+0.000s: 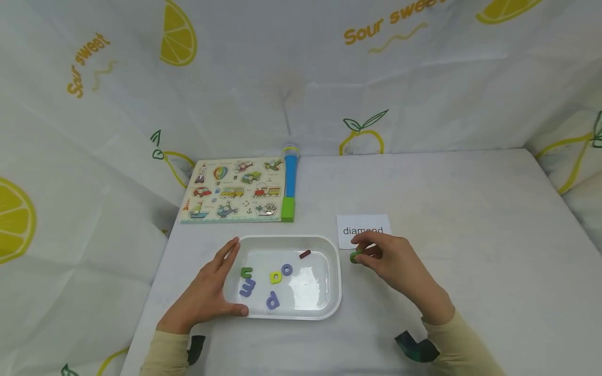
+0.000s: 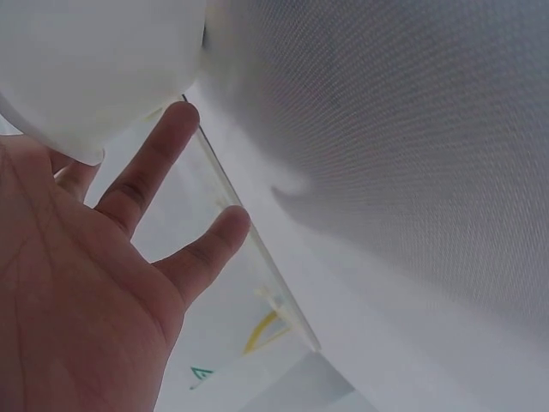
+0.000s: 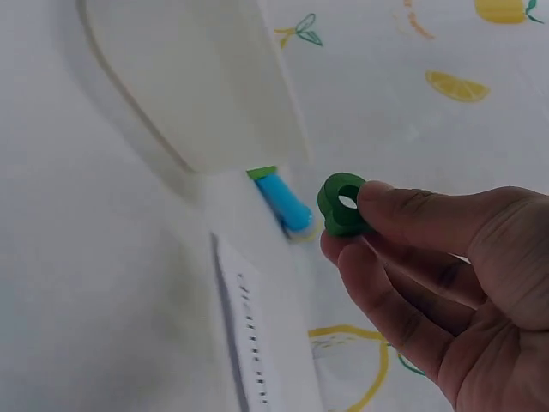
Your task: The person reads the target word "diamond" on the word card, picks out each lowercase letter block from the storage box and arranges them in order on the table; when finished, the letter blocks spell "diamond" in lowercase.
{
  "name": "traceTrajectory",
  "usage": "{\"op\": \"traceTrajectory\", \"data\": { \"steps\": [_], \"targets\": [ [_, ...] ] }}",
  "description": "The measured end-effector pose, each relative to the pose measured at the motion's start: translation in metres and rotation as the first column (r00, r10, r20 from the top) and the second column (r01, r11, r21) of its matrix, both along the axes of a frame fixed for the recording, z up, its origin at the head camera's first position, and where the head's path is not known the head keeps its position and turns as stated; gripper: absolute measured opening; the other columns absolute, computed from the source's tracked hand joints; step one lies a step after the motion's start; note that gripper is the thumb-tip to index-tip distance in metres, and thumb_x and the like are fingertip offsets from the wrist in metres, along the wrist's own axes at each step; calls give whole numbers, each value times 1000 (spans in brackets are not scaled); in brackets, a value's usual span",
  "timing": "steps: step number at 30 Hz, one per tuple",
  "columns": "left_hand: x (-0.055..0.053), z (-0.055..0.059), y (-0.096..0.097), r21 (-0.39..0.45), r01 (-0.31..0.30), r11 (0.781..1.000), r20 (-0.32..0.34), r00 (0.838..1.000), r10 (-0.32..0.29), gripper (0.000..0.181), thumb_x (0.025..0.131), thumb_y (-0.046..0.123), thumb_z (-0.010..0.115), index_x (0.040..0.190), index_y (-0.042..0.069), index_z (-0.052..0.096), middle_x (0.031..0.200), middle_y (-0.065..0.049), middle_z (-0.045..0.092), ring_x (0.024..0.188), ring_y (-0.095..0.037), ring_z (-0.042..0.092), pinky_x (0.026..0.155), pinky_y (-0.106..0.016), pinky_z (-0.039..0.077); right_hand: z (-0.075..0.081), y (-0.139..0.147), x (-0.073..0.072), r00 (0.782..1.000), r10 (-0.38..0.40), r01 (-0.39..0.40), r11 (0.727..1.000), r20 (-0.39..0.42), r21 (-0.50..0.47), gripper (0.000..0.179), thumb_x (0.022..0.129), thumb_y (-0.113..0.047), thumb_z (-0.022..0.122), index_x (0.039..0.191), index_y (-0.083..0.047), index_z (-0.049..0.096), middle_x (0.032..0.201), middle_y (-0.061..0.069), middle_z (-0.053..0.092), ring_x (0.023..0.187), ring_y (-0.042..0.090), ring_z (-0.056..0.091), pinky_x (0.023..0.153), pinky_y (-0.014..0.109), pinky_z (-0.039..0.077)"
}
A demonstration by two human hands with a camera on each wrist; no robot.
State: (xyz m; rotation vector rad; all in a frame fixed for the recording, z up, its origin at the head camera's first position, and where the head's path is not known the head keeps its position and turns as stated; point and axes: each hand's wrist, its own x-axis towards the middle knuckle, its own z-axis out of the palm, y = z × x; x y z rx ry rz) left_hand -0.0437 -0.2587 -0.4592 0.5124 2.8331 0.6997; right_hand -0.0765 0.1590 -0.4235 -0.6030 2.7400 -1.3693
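My right hand [image 1: 392, 261] pinches a small green letter piece [image 3: 345, 204] between thumb and fingertips. A round hole shows through the piece. It hangs just right of a white tray [image 1: 291, 317], by the lower edge of a white card [image 1: 348, 240] printed "diamond". My left hand [image 1: 209, 290] spans the tray's left end with straight, spread fingers, thumb by the near rim and fingertips by the far corner. Inside the tray lie a green n-shaped letter [image 1: 246, 272], a purple m [image 1: 247, 288], a yellow letter [image 1: 275, 277], a purple o [image 1: 287, 269], a purple d [image 1: 273, 300] and a dark red stick-shaped piece [image 1: 305, 254].
Behind the tray lies a picture puzzle board [image 1: 235, 190] with vehicles on it. A blue and green toy microphone [image 1: 290, 183] lies along the board's right edge. White cloth with lemon prints [image 1: 301, 78] hangs behind and beside the white table [image 1: 470, 235].
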Motion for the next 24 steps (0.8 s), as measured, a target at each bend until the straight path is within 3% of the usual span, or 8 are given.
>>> {"op": "traceTrajectory", "data": {
  "steps": [6, 10, 16, 24],
  "targets": [
    [1, -1, 0, 2, -11, 1000, 9, 1000, 11, 147, 53, 78, 84, 165, 18, 9, 169, 9, 2, 139, -45, 38, 105, -63, 39, -36, -8, -1, 1000, 16, -18, 996, 20, 91, 29, 79, -1, 85, 104, -8, 72, 82, -10, 66, 76, 7, 65, 71, 29, 57],
    [2, -1, 0, 3, -14, 1000, 8, 1000, 14, 146, 53, 76, 85, 165, 17, 11, 169, 8, 3, 139, -45, 39, 104, -64, 40, -51, -13, -3, 1000, -1, 0, 993, 7, 120, 28, 79, -4, 86, 103, -10, 72, 80, -12, 64, 76, 7, 62, 71, 29, 55],
    [2, -1, 0, 10, -18, 1000, 17, 1000, 18, 146, 53, 73, 87, 165, 17, 10, 169, 8, 3, 140, -45, 37, 104, -64, 39, -59, -17, -4, 995, -31, 46, 984, -90, 174, 31, 77, -9, 88, 104, -9, 73, 88, -5, 67, 82, 16, 61, 75, 34, 53],
    [1, -3, 0, 14, -20, 1000, 30, 999, 19, 146, 54, 73, 88, 165, 20, 8, 169, 9, 1, 140, -45, 37, 105, -63, 39, -60, -14, 1, 993, 58, -36, 979, -102, 202, 44, 74, -2, 89, 114, -11, 72, 106, -3, 67, 93, 16, 61, 84, 40, 53]
  ]
}}
